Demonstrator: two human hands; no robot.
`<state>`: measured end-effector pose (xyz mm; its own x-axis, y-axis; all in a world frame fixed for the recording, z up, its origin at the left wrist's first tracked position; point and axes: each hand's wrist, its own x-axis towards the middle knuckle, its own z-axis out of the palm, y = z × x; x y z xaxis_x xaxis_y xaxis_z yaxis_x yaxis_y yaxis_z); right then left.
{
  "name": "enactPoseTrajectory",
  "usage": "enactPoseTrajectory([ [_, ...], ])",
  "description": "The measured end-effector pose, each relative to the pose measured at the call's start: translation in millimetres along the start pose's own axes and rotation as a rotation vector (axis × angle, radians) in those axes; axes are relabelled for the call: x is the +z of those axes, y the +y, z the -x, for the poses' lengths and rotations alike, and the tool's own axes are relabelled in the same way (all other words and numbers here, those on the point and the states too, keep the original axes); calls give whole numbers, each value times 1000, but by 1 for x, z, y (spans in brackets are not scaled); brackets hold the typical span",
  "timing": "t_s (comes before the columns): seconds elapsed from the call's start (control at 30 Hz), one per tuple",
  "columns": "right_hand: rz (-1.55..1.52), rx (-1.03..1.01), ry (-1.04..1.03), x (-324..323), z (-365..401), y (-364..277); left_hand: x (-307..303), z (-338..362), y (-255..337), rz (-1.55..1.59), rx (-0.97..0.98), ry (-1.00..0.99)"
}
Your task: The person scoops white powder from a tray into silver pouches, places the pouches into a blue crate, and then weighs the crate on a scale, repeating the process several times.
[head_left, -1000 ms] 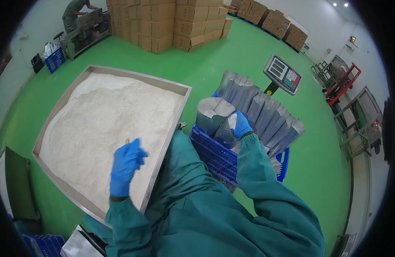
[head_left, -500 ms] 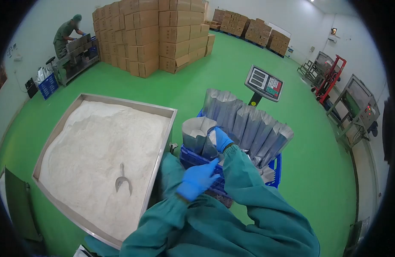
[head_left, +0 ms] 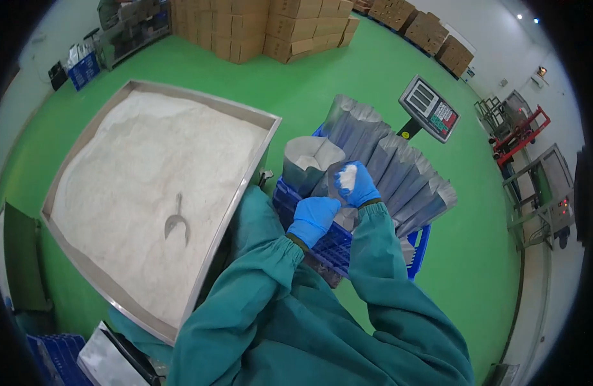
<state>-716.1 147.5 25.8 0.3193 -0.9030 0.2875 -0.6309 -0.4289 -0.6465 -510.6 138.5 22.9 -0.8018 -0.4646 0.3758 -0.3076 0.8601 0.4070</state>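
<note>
Over the blue crate [head_left: 335,249], right hand [head_left: 357,184] grips a silver bag [head_left: 325,186], likely slippery, best rim-held; left hand [head_left: 314,220]: grip unclear.

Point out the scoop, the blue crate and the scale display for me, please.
Scoop [head_left: 177,220]: head view, on its blade just below the handle.
Blue crate [head_left: 333,249]: head view, on its side wall nearest the person.
Scale display [head_left: 429,108]: head view, on the middle of its panel.

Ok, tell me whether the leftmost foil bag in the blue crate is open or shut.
Open: the leftmost foil bag stands with its mouth spread wide, so its pale inside shows.
</note>
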Motion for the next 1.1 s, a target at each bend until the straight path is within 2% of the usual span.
enactPoseTrajectory([
  [0.13, -1752, 365, 272, -17, -5, 0, 6, 4, -1, 79, -35, -1],
  [0.17, -1129, 294, 264, -27, -12, -2, 8, 6, -2, 106, -31, 33],
  [0.23, -688, 235, 328, -24, -66, -60, 10, 8, -3, 124, -47, 55],
  [0.27, -854, 305, 420, -13, -99, -97, 7, 10, -5, 122, -55, 43],
  [0.3, -892, 288, 354, 5, -129, -93, -4, 13, -3, 157, -90, 19],
  [0.37, -519, 44, -1, 26, -186, -84, -22, 18, -3, 194, -141, -8],
  [0.43, -842, 299, 97, 94, -240, -135, -31, 28, -20, 170, -160, -1],
  [0.47, -855, 500, -22, 126, -264, -156, -34, 29, -33, 154, -170, 9],
  [0.5, -922, 536, -229, 172, -291, -139, -35, 34, -37, 141, -178, 9],
  [0.53, -704, 453, -380, 191, -293, -181, -35, 33, -43, 123, -179, 11],
  [0.63, 10, 308, -174, 251, -313, -173, -32, 30, -48, 93, -152, 11],
  [0.67, 34, 357, -132, 218, -296, -174, -29, 26, -45, 82, -139, 5],
  [0.73, 50, 144, -107, 130, -251, -192, -23, 19, -32, 69, -90, -10],
  [0.8, -214, 131, -34, 45, -187, -143, -18, 11, -22, 77, -71, -26],
  [0.87, -157, 522, 190, -30, -121, -142, -11, 5, -17, 84, -75, -37],
  [0.9, 152, 538, 277, -51, -96, -160, -9, 3, -16, 88, -83, -42],
  [0.97, 769, 928, -217, -89, -40, -76, -9, 2, -16, 105, -119, -72],
  [1.03, 656, 955, -290, -72, -22, -56, -5, 2, -10, 157, -139, -74],
  [1.1, 726, 934, -224, -54, -9, 11, -4, -1, -6, 201, -174, -70],
])
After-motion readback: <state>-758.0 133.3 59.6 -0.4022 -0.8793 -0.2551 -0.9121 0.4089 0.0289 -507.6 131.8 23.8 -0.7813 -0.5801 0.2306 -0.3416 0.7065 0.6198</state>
